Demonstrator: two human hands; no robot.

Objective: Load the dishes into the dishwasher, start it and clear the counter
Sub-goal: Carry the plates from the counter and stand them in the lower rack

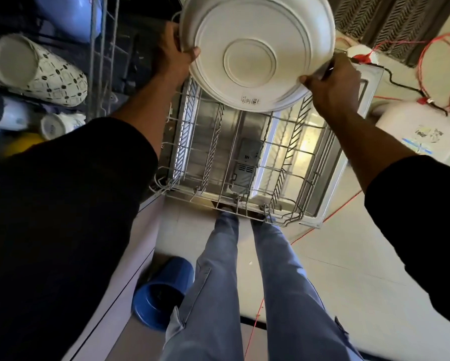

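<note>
Large white round plate (249,58), underside to camera, held over the far end of the pulled-out grey wire dishwasher rack (218,157). Left hand (174,53) grips its left rim, thumb curled on; right hand (333,84) pinches its right rim.

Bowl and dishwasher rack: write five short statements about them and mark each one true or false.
1. Both the left hand and the right hand hold the white bowl. True.
2. The inside of the bowl faces the camera. False: its underside faces the camera, with a sticker near the rim.
3. The pulled-out lower rack is full of plates. False: no dishes show in it.
4. A patterned cup sits to the left of the hands. True.
5. A blue bucket is on the floor by the person's legs. True.
</note>
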